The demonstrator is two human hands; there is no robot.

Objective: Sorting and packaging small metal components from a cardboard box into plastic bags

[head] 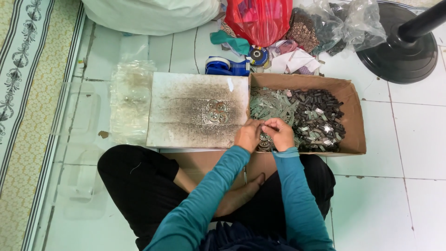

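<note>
Fingertip work sets the pace here, and it goes best slowly, with both wrists steadied over the box edge so nothing slips. Left to right: the left hand is curled nearly closed, fingers pinched toward the other hand, and seems to grip a small metal piece, though exactly what it grips is too small to tell. The right hand is likewise curled, fingertips meeting the left's over that same piece, at the near left corner of the cardboard box. A firm pinch and square alignment should, I judge, keep the part from dropping among the loose bits.

Floor of pale tiles carries everything. A patterned mat runs along the far left, then clear plastic bags, then a soot-stained white board with a few round metal discs lying on it. The box holds greenish strips and dark small parts. Behind sit a blue tape dispenser, a red bag and a black round stand base.
</note>
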